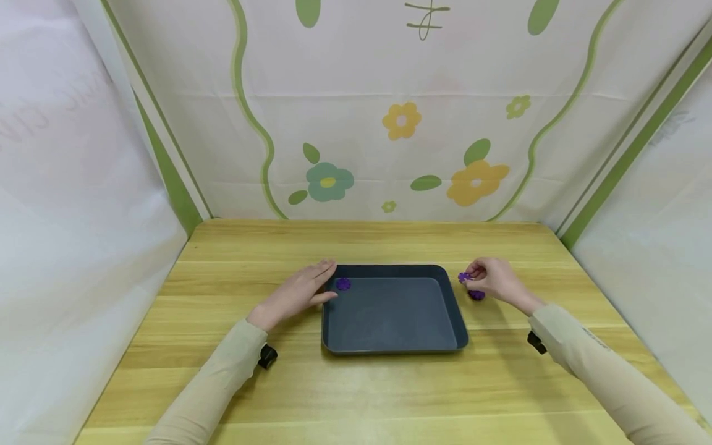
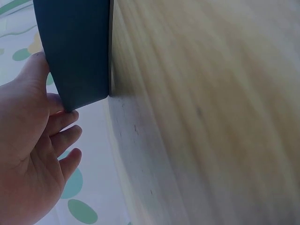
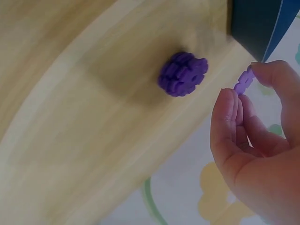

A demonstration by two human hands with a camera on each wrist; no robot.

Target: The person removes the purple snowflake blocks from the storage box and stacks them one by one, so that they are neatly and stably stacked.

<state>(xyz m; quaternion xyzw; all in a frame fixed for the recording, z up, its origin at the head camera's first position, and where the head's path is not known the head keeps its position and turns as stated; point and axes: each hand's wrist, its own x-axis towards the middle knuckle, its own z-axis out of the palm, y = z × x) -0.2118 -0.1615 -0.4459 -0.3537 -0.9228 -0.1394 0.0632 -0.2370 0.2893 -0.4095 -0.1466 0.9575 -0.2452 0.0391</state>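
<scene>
A dark grey-blue rectangular tray (image 1: 389,315) lies on the wooden table. My left hand (image 1: 303,290) rests at its back left corner, thumb over the left rim and fingers fairly straight; the left wrist view shows this hand (image 2: 33,140) touching the tray's outer wall (image 2: 77,51). One purple notched disc (image 1: 343,283) lies in the tray near that corner. Right of the tray, my right hand (image 1: 495,281) pinches another purple notched disc (image 3: 244,80) between thumb and fingertips. Just below it on the table stands a small stack of purple notched discs (image 3: 183,74).
The wooden table (image 1: 367,395) stretches around the tray on all sides. White cloth with printed flowers (image 1: 402,120) hangs behind it, and plain white cloth panels (image 1: 72,216) close in both sides. A black wrist camera (image 1: 267,356) sits under the left sleeve.
</scene>
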